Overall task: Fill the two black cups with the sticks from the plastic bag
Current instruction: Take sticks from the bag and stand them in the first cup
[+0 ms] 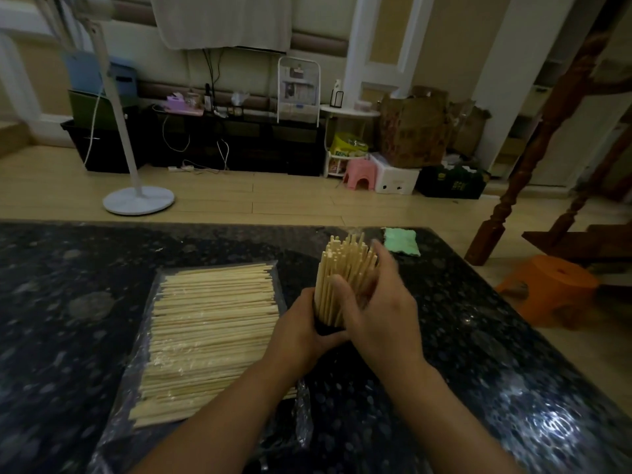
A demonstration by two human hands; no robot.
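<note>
Black cup, mostly hidden between both hands, upright on the dark speckled table, packed with a bundle of pale wooden sticks standing on end, tips fanned out. Just left: clear plastic bag lying flat, holding many more pale sticks laid side by side.

The bench is dark speckled stone, polished and glossy. The sticks look like pale matt wood and lie on a clear, crinkled, shiny plastic bag. A green cloth looks soft and matt. The floor is light wood planking.
</note>
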